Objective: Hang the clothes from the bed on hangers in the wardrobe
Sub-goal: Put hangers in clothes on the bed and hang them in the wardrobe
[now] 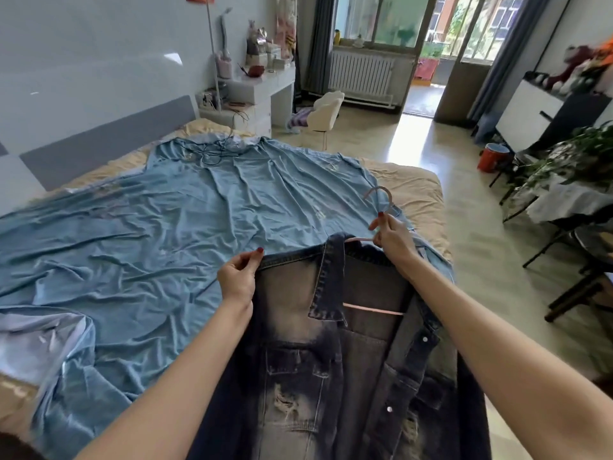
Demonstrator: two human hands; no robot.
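A dark, faded denim jacket (298, 360) with ripped patches hangs in front of me on a pale pink hanger (373, 313). Its lower bar shows inside the open front and its hook rises above my right hand. My right hand (389, 239) grips the hanger's neck just below the hook. My left hand (239, 275) pinches the jacket's left shoulder seam beside the collar. The bed (408, 180) lies beyond, covered by a wrinkled light blue sheet (166, 227). The wardrobe is not in view.
A black cable (212, 154) lies on the sheet near the headboard. A white desk (262, 88) and a cream chair (326, 116) stand beyond the bed. On the right are potted plants (570, 161), a red bucket (491, 157) and dark furniture along the floor.
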